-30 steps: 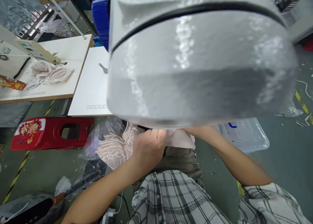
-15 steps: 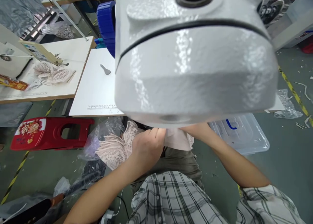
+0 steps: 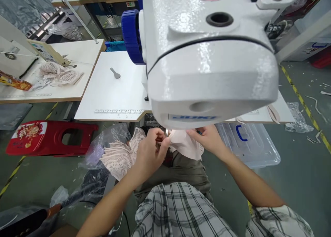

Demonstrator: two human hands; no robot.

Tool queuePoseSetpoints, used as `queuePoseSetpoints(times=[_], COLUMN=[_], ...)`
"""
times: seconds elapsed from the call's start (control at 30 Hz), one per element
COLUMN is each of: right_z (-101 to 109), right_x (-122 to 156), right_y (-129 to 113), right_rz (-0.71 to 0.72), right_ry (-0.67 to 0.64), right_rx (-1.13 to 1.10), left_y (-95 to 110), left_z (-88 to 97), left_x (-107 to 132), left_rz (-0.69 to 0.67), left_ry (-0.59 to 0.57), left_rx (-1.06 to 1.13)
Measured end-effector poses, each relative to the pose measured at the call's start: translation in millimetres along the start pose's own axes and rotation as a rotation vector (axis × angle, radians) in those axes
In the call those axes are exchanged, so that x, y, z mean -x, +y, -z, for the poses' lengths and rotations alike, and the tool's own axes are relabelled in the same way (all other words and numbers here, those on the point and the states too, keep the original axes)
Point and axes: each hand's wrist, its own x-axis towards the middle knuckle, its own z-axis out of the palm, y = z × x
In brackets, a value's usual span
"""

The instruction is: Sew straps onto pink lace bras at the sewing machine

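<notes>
Below the head of the white sewing machine (image 3: 212,85), both my hands are on a pale pink piece of fabric (image 3: 184,145) with a lace edge. My left hand (image 3: 151,152) is closed, thumb and fingers pinched at the fabric's left edge. On the other side, my right hand (image 3: 209,140) grips its upper right part, thumb on top and fingers partly hidden behind. The machine head covers the needle area from view. Just left of my left hand hangs a bunch of pale pink lace pieces (image 3: 120,157).
A white table (image 3: 108,89) with a printed ruler extends left, a small grey tool (image 3: 115,73) on it. On the floor are a red stool (image 3: 51,137), a clear plastic box (image 3: 248,147) and plastic bags (image 3: 108,140). Lace cups (image 3: 62,75) lie on the neighbouring table.
My view has shifted, showing more of the machine head and my hands. My left hand has turned, its thumb and fingers now visible at the fabric's edge. My right hand still holds the fabric.
</notes>
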Motion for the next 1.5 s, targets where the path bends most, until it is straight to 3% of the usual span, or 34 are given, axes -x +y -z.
queuePoseSetpoints(times=[0.07,0.13,0.27,0.37,0.5,0.6,0.67,0.73,0.8,0.83,0.87,0.97,1.0,1.07,1.17,1.33,1.5], right_z=[-0.2,-1.3,-13.2,-38.7,-92.6,-129.3,-142.8,-147.0,-145.9,-144.6,-143.4,-139.5,-137.5,-131.1,-116.8,-101.1,-104.4], right_x=[11.1,27.1,66.3,80.1,58.6,31.9,22.1,22.1,29.7,35.0,40.4,54.1,57.1,60.7,59.9,49.7,51.3], right_y=[2.9,-2.7,-35.3,-59.3,-68.2,-60.0,-49.1,-35.6,-22.0,-15.6,-9.7,5.0,8.7,13.7,14.8,6.7,8.7], right_rz=[-0.048,-0.103,-0.184,-0.252,-0.304,-0.527,-0.668,-0.66,-0.548,-0.467,-0.369,-0.023,0.076,0.193,0.164,0.029,-0.012], right_ry=[0.011,-0.032,-0.258,-0.378,-0.461,-0.402,-0.262,-0.067,0.08,0.107,0.105,0.049,0.027,-0.014,-0.004,-0.039,0.076], right_rx=[-0.007,0.008,-0.195,-0.515,-0.882,-1.133,-1.204,-1.139,-0.937,-0.795,-0.636,-0.203,-0.103,0.008,0.053,0.046,0.012], left_y=[-1.7,-3.6,-8.4,-13.6,-20.6,-29.3,-40.5,-54.3,-66.2,-70.3,-72.7,-72.0,-69.9,-64.8,-56.0,-40.7,-33.5], left_z=[3.6,5.5,6.4,19.9,58.7,75.3,70.3,53.0,28.3,15.4,3.2,-23.8,-28.6,-32.3,-27.3,-17.9,-22.9], left_x=[0.0,0.1,6.2,16.4,29.0,31.4,30.0,28.3,28.2,28.9,29.9,33.4,34.1,34.6,34.6,36.4,37.0], left_rz=[0.104,0.108,0.102,0.182,0.183,0.174,0.167,0.171,0.221,0.266,0.32,0.452,0.473,0.485,0.421,0.251,0.282], left_ry=[-0.119,-0.284,-0.544,-0.494,-0.263,-0.284,-0.325,-0.213,-0.005,0.037,0.017,-0.202,-0.228,-0.168,-0.101,-0.174,-0.148], left_rx=[0.15,0.252,0.522,0.719,0.541,0.369,0.268,0.133,0.028,0.039,0.111,0.538,0.648,0.711,0.566,0.452,0.457])
